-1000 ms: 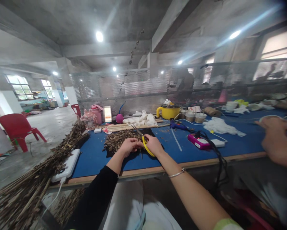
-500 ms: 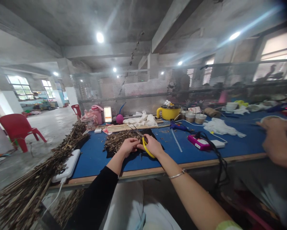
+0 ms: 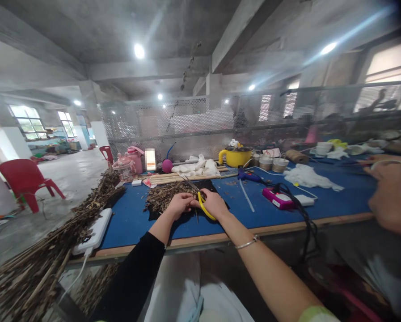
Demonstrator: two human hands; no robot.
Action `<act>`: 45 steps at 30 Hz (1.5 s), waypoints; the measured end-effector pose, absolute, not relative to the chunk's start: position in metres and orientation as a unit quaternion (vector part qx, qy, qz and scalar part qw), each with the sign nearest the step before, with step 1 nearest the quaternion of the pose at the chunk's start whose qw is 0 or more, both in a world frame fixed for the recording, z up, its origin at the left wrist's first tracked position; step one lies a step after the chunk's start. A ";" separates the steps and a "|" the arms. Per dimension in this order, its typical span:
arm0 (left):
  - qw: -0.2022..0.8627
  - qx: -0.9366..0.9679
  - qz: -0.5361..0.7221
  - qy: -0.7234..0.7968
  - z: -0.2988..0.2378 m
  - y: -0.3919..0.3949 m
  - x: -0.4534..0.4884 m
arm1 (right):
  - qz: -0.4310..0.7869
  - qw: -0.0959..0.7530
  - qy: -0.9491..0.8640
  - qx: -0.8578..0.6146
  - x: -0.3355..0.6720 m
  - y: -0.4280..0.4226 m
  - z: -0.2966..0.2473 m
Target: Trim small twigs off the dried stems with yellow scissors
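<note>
Yellow-handled scissors (image 3: 204, 208) rest in my right hand (image 3: 216, 205), their blades pointing up and away to the left over the table. My left hand (image 3: 179, 205) is closed in a pinch beside it, the fingertips of both hands almost meeting. What the left fingers pinch is too small to make out; a thin dark stem-like end (image 3: 196, 218) hangs just below the hands. Behind and left of my left hand, a pile of dried plant stems (image 3: 162, 193) lies on a black cloth (image 3: 205, 184) on the blue tabletop (image 3: 245, 228).
A large bundle of dried stems (image 3: 49, 243) overhangs the left table edge beside a white power bank (image 3: 94, 230). A yellow pot (image 3: 238, 157), white cloth (image 3: 200, 167), glue gun (image 3: 250, 175) and purple box (image 3: 278, 200) stand farther back and right. Another person's hand (image 3: 390, 197) is at far right.
My hands and the scissors have barely moved. The other person's blurred hand at the far right has shifted slightly.
</note>
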State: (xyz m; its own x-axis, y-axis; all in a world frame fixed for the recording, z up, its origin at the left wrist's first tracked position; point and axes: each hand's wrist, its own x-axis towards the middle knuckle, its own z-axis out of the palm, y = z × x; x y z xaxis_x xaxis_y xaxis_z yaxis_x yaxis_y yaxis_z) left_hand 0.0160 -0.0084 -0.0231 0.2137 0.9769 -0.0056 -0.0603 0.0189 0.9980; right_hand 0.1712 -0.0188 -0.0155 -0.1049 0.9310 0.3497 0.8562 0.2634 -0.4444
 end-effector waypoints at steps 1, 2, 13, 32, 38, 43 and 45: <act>0.569 0.530 0.455 0.433 -0.023 -0.009 0.016 | 0.063 0.288 -0.740 -0.604 0.171 -0.018 -0.016; 0.571 0.529 0.455 0.434 -0.023 -0.009 0.016 | 0.060 0.287 -0.740 -0.606 0.171 -0.018 -0.016; 0.580 0.534 0.472 0.395 -0.026 -0.005 0.014 | 0.038 0.284 -0.759 -0.584 0.169 -0.021 -0.015; 0.571 0.531 0.472 0.412 -0.022 -0.008 0.015 | 0.045 0.284 -0.743 -0.604 0.170 -0.022 -0.016; 0.586 0.510 0.497 0.387 -0.027 -0.003 0.015 | 0.034 0.288 -0.755 -0.588 0.169 -0.022 -0.018; 0.583 0.512 0.497 0.389 -0.030 0.000 0.014 | 0.031 0.290 -0.765 -0.575 0.168 -0.025 -0.017; 0.584 0.515 0.495 0.386 -0.030 0.000 0.014 | 0.037 0.290 -0.763 -0.577 0.168 -0.027 -0.015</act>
State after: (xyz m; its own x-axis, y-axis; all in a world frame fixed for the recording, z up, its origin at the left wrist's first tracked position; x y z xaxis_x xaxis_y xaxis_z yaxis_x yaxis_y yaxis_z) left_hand 0.0141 -0.0004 -0.0304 0.2121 0.9755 0.0587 -0.1792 -0.0202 0.9836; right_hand 0.1676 -0.0269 -0.0149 -0.1662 0.9012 0.4003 0.8583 0.3321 -0.3913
